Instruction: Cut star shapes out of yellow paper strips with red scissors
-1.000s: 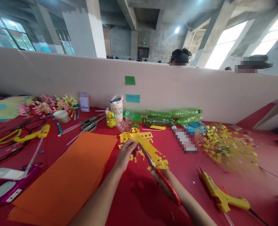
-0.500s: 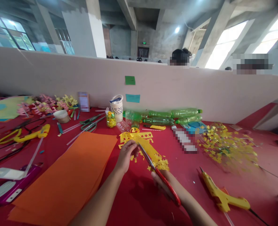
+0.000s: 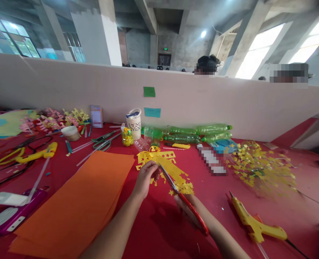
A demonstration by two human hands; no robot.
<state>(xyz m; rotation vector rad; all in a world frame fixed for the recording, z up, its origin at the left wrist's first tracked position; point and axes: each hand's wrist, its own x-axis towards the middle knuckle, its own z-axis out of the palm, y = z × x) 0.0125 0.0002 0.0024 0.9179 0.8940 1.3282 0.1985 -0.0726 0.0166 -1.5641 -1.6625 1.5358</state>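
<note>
Red-handled scissors [image 3: 191, 208] are gripped in my right hand [image 3: 187, 207], their blades pointing up and left. The blade tips reach the fingers of my left hand [image 3: 147, 176], which are pinched together; what they hold is too small to make out. Yellow paper [image 3: 172, 167] lies flat just beyond both hands. A heap of small yellow paper stars [image 3: 185, 187] sits beside the scissors. Behind it are yellow strips with star-shaped holes [image 3: 168, 154].
Orange sheets [image 3: 81, 201] lie at left, near a purple power strip [image 3: 16, 212]. A yellow glue gun [image 3: 256, 223] rests at right below a bunch of gold stars [image 3: 259, 167]. Green plastic bottles [image 3: 183, 138] and a white cup [image 3: 133, 124] stand along the white partition [image 3: 94, 82].
Almost nothing differs. The scissors' handles have shifted very slightly to the right, while my left hand stays in place.
</note>
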